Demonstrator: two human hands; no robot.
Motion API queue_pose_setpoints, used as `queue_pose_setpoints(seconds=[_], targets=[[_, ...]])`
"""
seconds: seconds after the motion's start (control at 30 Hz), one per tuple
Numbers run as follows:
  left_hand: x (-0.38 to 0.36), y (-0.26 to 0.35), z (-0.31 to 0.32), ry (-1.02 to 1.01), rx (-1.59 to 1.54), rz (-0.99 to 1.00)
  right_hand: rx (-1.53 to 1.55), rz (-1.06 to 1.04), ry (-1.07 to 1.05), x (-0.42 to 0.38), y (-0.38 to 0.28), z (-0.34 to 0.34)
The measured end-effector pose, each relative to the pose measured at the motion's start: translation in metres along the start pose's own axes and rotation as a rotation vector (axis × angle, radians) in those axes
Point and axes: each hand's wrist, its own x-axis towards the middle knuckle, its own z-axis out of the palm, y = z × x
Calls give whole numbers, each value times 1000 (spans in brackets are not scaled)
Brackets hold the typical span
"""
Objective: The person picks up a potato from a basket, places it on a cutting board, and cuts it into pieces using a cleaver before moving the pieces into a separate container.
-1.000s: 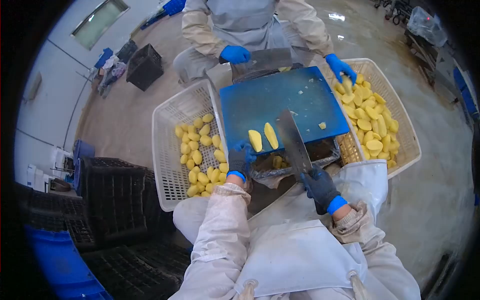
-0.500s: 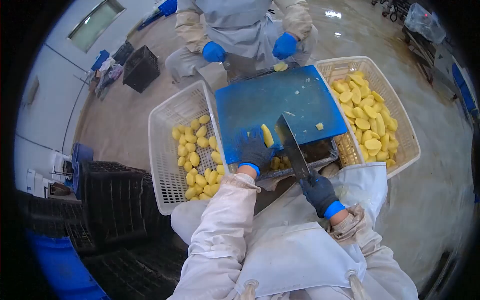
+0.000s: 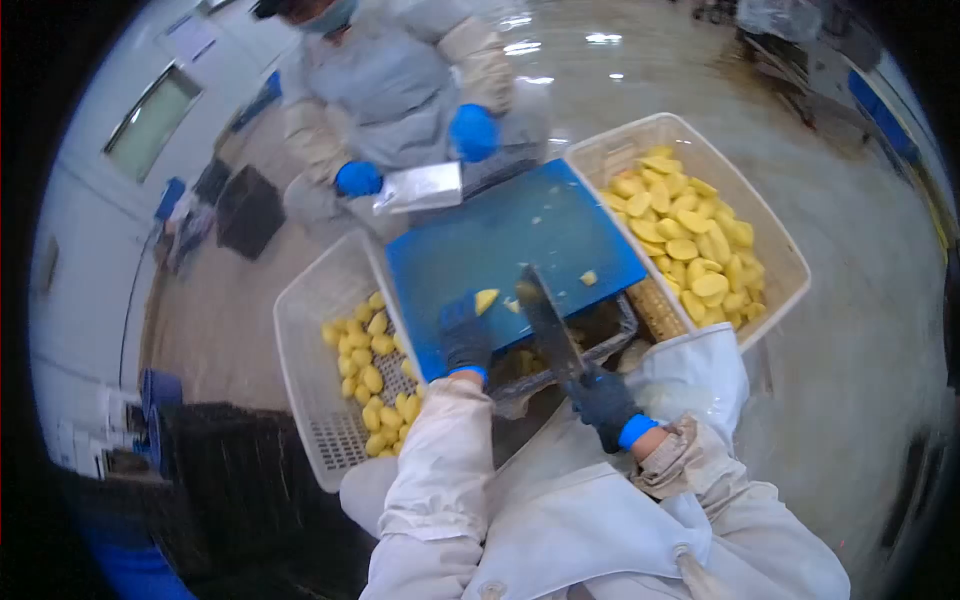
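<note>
"Looking at what?"

"At a smooth, pale-yellow peeled potato wedge (image 3: 486, 301), moist-looking and pointed, lying on a flat blue plastic cutting board (image 3: 500, 240), just beside the fingertips of the dark-gloved, blue-cuffed left hand (image 3: 464, 335)."

"Gripped there?"

"Cannot tell; partly hidden by fingers."

"And in the dark-gloved, blue-cuffed right hand (image 3: 600, 405)?"

"Clenched around the handle of a broad, dark-grey metal knife (image 3: 553, 330), angled up and leftward, tip over the board."

"Any other bits?"

"A small pale-yellow chunk (image 3: 588, 278) right of the blade, toward the board's right corner."

"Edges?"

"Near the wedge, the board's front edge, above a dark, plastic-lined bin (image 3: 612, 345). Along the left, a white perforated plastic crate (image 3: 320, 290) of whole peeled yellow potatoes (image 3: 372, 380). Along the right, a cream plastic crate (image 3: 750, 200) of cut yellow potato pieces (image 3: 690, 225)."

"Room?"

"Widest across the far half, dotted with pale scraps. Tighter at the far left corner, near a shiny rectangular blade (image 3: 420, 187) in a co-worker's blue-gloved hand (image 3: 360, 178)."
</note>
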Motion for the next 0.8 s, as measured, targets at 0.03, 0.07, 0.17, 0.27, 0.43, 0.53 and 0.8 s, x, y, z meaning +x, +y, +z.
queue_pose_setpoints(seconds=[0.03,0.07,0.17,0.27,0.43,0.53,0.8], targets=[[1,-10,7,80,29,37,9,16,37,-1,-1,-2],[4,-17,9,130,-65,-4,37,-46,61,-2,-2,-2],[16,-31,-6,240,-371,-269,78,-65,73,-3,-6,-7],[43,11,-64,59,-708,-400,75,-16,25,1,-5,-6],[109,114,-120,284,-121,740,75,-33,-26,-1,-14,-10],[140,126,-130,398,-165,825,32,-31,-20,1,-11,-8],[13,-121,-220,59,-210,463,485,193,-110,-10,-33,-13]])
